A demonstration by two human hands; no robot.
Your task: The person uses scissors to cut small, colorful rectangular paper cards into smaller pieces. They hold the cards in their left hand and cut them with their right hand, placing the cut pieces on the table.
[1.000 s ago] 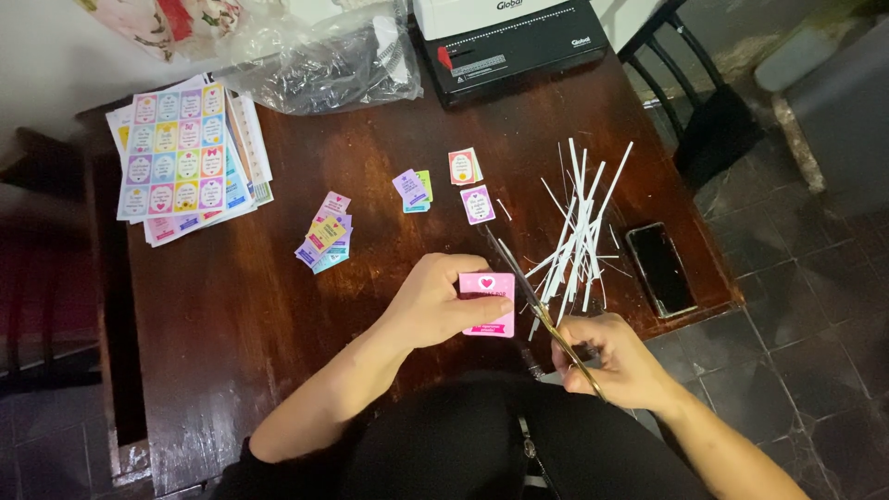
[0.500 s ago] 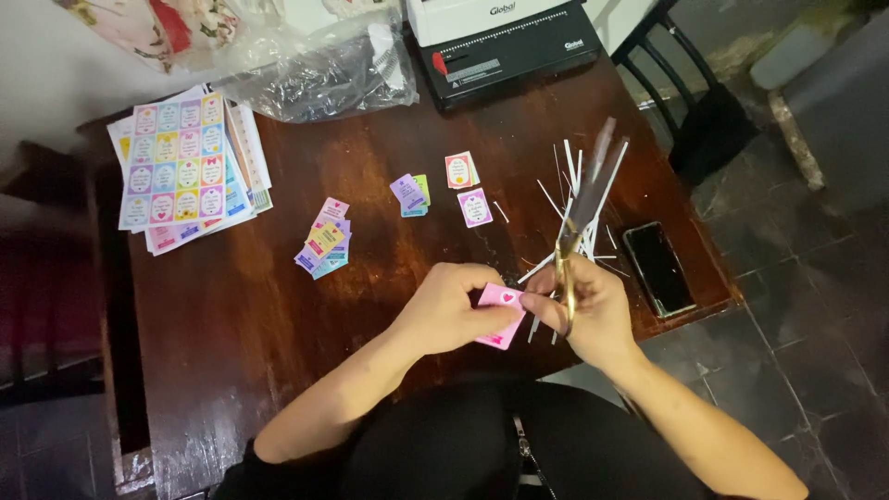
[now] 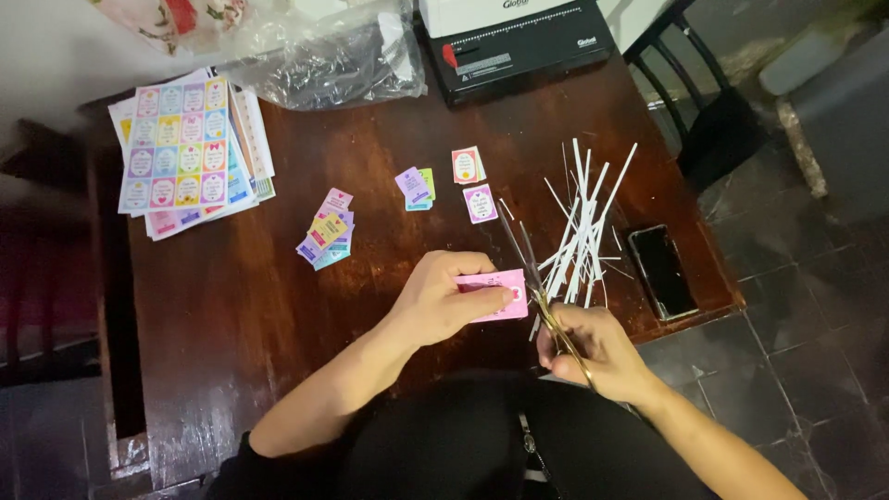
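My left hand (image 3: pixel 446 298) pinches a small pink paper card (image 3: pixel 495 294) above the near edge of the dark wooden table (image 3: pixel 278 306). My right hand (image 3: pixel 593 347) grips a pair of scissors (image 3: pixel 530 264) whose blades stand apart and point away from me, right at the card's right edge. Just beyond the blades lies a pile of thin white paper strips (image 3: pixel 582 231).
Small cut cards lie in clusters (image 3: pixel 326 230), (image 3: pixel 415 185), (image 3: pixel 468 165), (image 3: pixel 480 202). A stack of printed sheets (image 3: pixel 181 148) sits far left, a crumpled plastic bag (image 3: pixel 333 60) and a black-and-white binding machine (image 3: pixel 519 37) at the back, a dark phone (image 3: pixel 662 270) near the right edge. A black chair (image 3: pixel 713 111) stands beyond.
The scissors swung from low by my right hand up over the strips, then settled against the card's right edge. The card moved slightly in my left hand.
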